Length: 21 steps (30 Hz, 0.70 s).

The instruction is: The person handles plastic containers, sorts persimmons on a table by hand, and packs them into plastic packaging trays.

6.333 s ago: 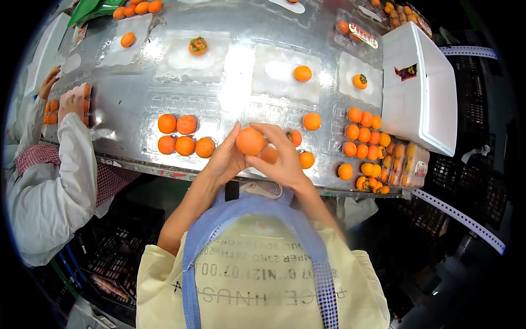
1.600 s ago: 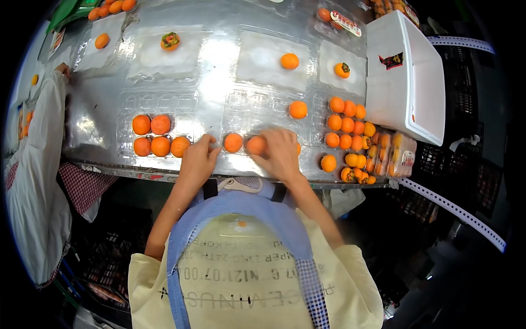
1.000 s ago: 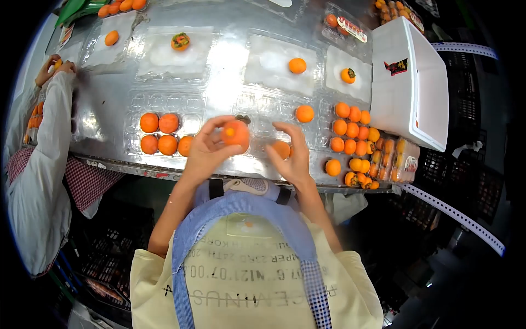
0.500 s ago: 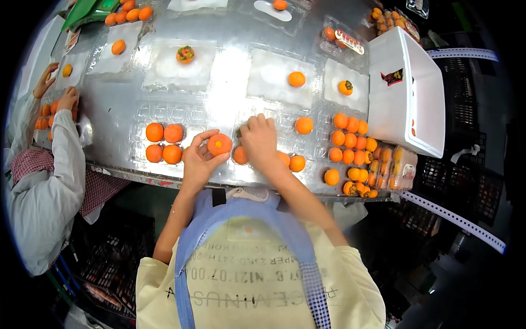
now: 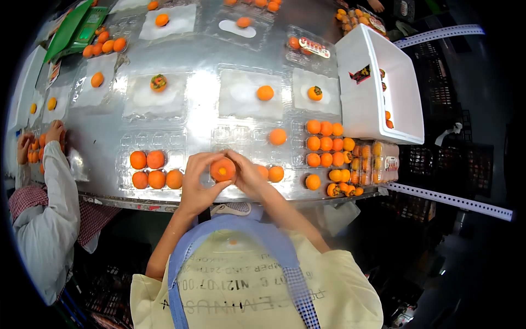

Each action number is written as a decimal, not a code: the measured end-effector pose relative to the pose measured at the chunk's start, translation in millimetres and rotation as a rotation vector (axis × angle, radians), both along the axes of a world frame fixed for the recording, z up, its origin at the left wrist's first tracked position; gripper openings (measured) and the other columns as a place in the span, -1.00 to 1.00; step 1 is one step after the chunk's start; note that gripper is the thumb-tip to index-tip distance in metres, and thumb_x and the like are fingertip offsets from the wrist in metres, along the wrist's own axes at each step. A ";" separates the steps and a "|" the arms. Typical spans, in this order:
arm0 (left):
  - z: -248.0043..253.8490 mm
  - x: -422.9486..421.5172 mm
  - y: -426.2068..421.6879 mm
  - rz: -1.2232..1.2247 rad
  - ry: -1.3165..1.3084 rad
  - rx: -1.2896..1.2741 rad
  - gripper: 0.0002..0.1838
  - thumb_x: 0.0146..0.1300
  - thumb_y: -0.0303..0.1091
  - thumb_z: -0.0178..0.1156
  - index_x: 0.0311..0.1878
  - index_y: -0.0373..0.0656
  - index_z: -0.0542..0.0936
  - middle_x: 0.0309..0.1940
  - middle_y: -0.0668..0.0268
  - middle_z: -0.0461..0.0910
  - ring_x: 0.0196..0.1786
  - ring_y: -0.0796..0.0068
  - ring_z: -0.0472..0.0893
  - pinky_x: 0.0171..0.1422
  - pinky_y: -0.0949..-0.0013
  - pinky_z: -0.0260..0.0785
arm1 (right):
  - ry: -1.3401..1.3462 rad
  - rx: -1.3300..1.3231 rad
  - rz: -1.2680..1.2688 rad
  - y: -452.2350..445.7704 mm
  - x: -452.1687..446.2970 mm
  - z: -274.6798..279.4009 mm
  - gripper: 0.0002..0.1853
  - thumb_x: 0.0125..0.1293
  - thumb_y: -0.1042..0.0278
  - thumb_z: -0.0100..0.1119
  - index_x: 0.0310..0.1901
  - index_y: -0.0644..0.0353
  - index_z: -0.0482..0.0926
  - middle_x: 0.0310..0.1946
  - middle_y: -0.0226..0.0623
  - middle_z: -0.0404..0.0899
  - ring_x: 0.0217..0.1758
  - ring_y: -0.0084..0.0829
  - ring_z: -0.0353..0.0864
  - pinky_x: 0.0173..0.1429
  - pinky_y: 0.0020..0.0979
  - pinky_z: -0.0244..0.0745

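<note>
An orange persimmon [image 5: 222,169] is between my hands, near the table's front edge. My left hand [image 5: 198,183] curls its thumb and fingers round the fruit from the left. From the right, my right hand [image 5: 245,172] has its fingers against the far side of the same fruit; its thumb is hidden. Left of my hands, a clear tray [image 5: 178,143] holds several persimmons [image 5: 156,179]. Another clear tray [image 5: 233,134] lies beyond my hands, with a persimmon [image 5: 278,136] at its right side. Two more fruits [image 5: 275,174] sit just right of my right hand.
Rows of small persimmons [image 5: 326,144] fill a tray at the right, beside a white foam box [image 5: 361,109]. Single fruits lie on padded trays [image 5: 224,96] farther back. A co-worker's hands [image 5: 55,131] touch fruit at the far left. A green container [image 5: 68,33] stands behind.
My right hand has left the tray area beyond and come to the persimmon in my left hand. The view has shifted, showing more of the table's back. The co-worker's hands have moved onto their fruit.
</note>
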<state>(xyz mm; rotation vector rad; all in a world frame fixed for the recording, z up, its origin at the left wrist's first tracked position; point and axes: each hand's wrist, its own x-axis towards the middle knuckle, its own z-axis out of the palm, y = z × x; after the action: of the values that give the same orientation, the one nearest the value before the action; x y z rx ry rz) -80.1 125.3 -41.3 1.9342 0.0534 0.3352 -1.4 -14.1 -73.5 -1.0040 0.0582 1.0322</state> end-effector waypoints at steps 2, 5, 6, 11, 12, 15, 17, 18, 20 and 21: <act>2.5 4.4 -4.3 -0.065 0.021 0.068 -0.40 -0.20 -0.46 0.45 0.04 -0.18 0.51 0.02 0.21 0.43 0.06 0.16 0.41 0.16 0.24 0.29 | 0.262 0.256 0.025 -4.1 -7.0 4.4 -0.62 0.45 0.09 -0.22 -0.04 0.26 0.42 -0.26 -0.25 0.51 -0.19 -0.44 0.52 -0.14 -0.46 0.50; 1.5 4.1 -11.6 -0.093 0.048 0.076 -0.33 -0.20 -0.45 0.45 0.10 -0.17 0.48 0.04 0.18 0.41 0.07 0.19 0.42 0.14 0.26 0.32 | 0.221 0.235 0.006 -13.7 -8.9 0.9 -0.60 0.41 0.06 -0.09 -0.02 0.27 0.42 -0.20 -0.25 0.51 -0.17 -0.45 0.54 -0.18 -0.47 0.50; 1.8 3.7 -12.7 -0.078 0.059 0.010 -0.31 -0.20 -0.45 0.44 0.12 -0.18 0.46 0.05 0.18 0.40 0.08 0.22 0.42 0.13 0.28 0.33 | 0.190 0.218 0.013 -18.5 -7.9 -1.0 -0.61 0.40 0.07 -0.06 -0.01 0.27 0.42 -0.20 -0.25 0.51 -0.17 -0.45 0.54 -0.20 -0.48 0.49; -16.1 -6.0 -1.4 -0.056 0.221 -0.242 -0.51 0.00 -0.51 0.31 0.07 -0.21 0.49 -0.02 0.23 0.46 -0.01 0.44 0.51 -0.01 0.40 0.42 | -0.123 0.169 -0.476 -97.7 64.3 26.3 -0.75 0.31 0.20 0.11 -0.12 0.20 0.48 -0.22 -0.32 0.54 -0.29 -0.54 0.51 -0.27 -0.55 0.42; -18.8 -8.4 0.5 -0.051 0.269 -0.278 -0.57 0.05 -0.52 0.28 0.05 -0.22 0.50 -0.05 0.24 0.48 -0.04 0.47 0.53 -0.02 0.42 0.42 | -0.185 0.204 -0.578 -136.8 93.6 30.1 -0.77 0.30 0.20 0.12 -0.18 0.18 0.50 -0.30 -0.38 0.54 -0.34 -0.56 0.49 -0.27 -0.54 0.42; -24.8 -14.6 4.6 -0.016 0.290 -0.309 -0.70 0.17 -0.51 0.19 0.00 -0.24 0.52 -0.15 0.27 0.57 -0.13 0.54 0.56 -0.06 0.46 0.41 | -0.783 -0.416 -0.958 -216.7 159.9 118.6 -0.71 0.28 0.14 0.16 -0.12 0.17 0.52 -0.32 -0.44 0.53 -0.33 -0.62 0.48 -0.24 -0.56 0.43; -29.2 -15.1 5.3 -0.014 0.296 -0.324 -0.72 0.18 -0.49 0.18 -0.02 -0.25 0.53 -0.17 0.27 0.58 -0.15 0.53 0.57 -0.08 0.47 0.41 | -1.075 -0.803 -1.074 -273.1 200.8 148.3 -0.47 0.23 -0.05 0.18 -0.04 0.32 0.48 -0.21 -0.25 0.54 -0.19 -0.42 0.52 -0.10 -0.44 0.45; -31.5 -15.3 5.4 -0.012 0.294 -0.326 -0.74 0.19 -0.48 0.18 -0.03 -0.25 0.54 -0.18 0.27 0.59 -0.17 0.52 0.57 -0.09 0.47 0.41 | -1.388 -1.315 -1.040 -312.8 222.8 149.4 -0.30 0.20 -0.14 0.18 0.05 0.44 0.41 -0.11 -0.06 0.54 -0.03 -0.16 0.51 0.08 -0.27 0.41; -34.1 -17.7 7.6 0.009 0.282 -0.326 -0.76 0.20 -0.47 0.18 -0.05 -0.26 0.55 -0.19 0.26 0.59 -0.18 0.51 0.56 -0.11 0.48 0.40 | -1.612 -1.927 -0.929 -322.9 217.1 173.2 -0.22 0.19 -0.15 0.19 0.14 0.51 0.34 0.04 0.14 0.46 0.16 -0.04 0.42 0.25 -0.23 0.29; -34.2 -16.6 6.8 0.025 0.270 -0.321 -0.76 0.20 -0.47 0.17 -0.05 -0.27 0.55 -0.19 0.26 0.59 -0.19 0.51 0.56 -0.11 0.48 0.40 | -1.619 -1.699 -1.022 -302.6 205.9 176.2 -0.26 0.18 -0.08 0.22 0.13 0.49 0.36 0.03 0.09 0.48 0.14 -0.09 0.44 0.23 -0.25 0.31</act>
<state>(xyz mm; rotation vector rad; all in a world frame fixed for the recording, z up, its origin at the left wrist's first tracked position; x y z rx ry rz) -96.7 132.1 -75.5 1.6488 0.2920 0.0726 204.4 -316.7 102.7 -2.5883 0.0841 -1.3076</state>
